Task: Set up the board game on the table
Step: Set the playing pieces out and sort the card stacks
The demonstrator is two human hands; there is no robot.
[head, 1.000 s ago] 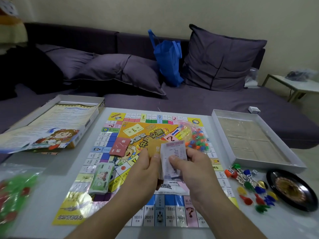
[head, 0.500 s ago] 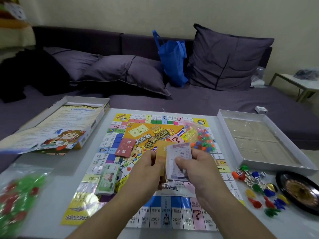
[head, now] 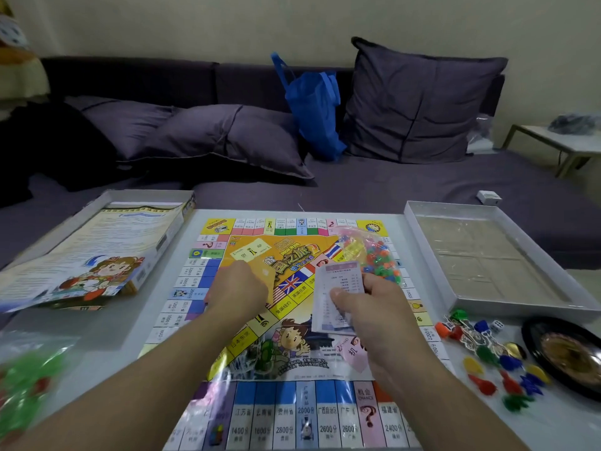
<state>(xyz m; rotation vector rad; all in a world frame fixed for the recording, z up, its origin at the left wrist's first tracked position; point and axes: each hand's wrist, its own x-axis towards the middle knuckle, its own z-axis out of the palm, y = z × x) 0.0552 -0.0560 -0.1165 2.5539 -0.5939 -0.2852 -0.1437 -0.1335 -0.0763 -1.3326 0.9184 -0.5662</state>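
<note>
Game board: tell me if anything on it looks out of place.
A clear bag of small coloured pieces lies unopened on the board, covering squares near its far right corner. Nothing looks spilled or damaged.

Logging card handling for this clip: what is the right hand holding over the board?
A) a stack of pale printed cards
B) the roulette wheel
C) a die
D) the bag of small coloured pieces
A: the right hand pinches a stack of pale printed cards above the game board, while the bag of small coloured pieces lies on the board just beyond it.
</note>
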